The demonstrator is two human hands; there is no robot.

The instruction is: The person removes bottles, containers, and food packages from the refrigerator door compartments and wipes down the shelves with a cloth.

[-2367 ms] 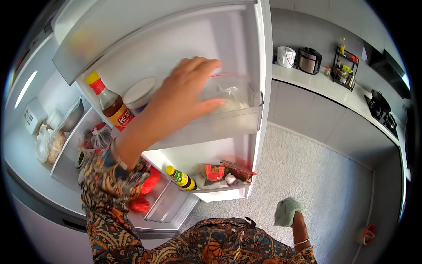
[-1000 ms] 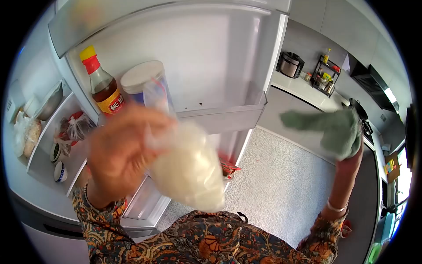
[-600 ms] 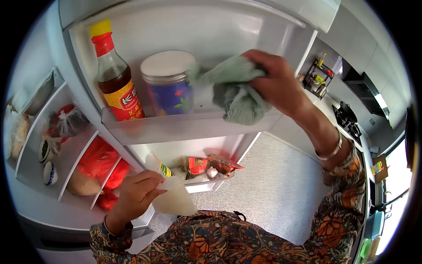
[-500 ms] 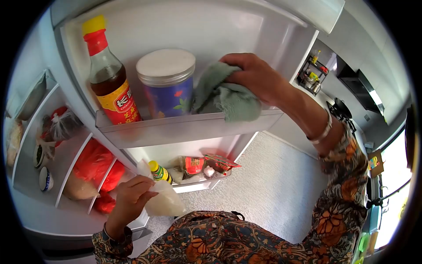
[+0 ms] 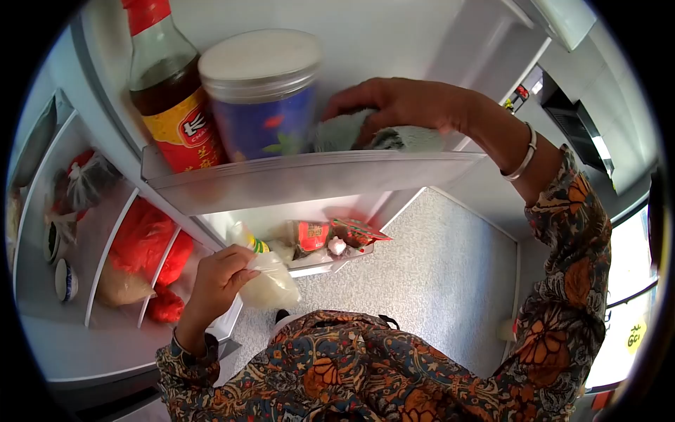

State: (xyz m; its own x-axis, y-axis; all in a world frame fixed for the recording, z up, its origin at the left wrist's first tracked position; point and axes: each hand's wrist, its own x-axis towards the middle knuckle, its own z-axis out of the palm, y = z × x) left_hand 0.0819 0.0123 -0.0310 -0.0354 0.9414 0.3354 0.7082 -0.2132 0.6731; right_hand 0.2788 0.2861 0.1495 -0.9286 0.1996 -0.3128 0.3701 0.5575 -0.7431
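Note:
My right hand [image 5: 404, 105] reaches into the upper door shelf [image 5: 330, 172], its fingers curled over a grey-green cloth [image 5: 415, 138] that sits low behind the shelf's front lip. Just left of it stands a blue canister [image 5: 264, 116] with a pale lid, and beside that a sauce bottle [image 5: 172, 98] with a red and yellow label. Lower down, my left hand [image 5: 219, 281] pinches the top of a clear plastic bag [image 5: 271, 285] with something whitish inside. The bag hangs in front of the lower door shelf.
On the lower door shelf [image 5: 330, 267] are a red packet [image 5: 309, 235], a garlic bulb [image 5: 337, 245] and a partly hidden bottle [image 5: 256, 245]. Fridge shelves at left hold red plastic bags [image 5: 144, 239] and a small bowl [image 5: 66, 280]. A range hood [image 5: 580, 133] is at far right.
My right hand has lowered the cloth from over the shelf's front lip to inside the shelf. The view has shifted closer to the door. My left hand still holds the bag.

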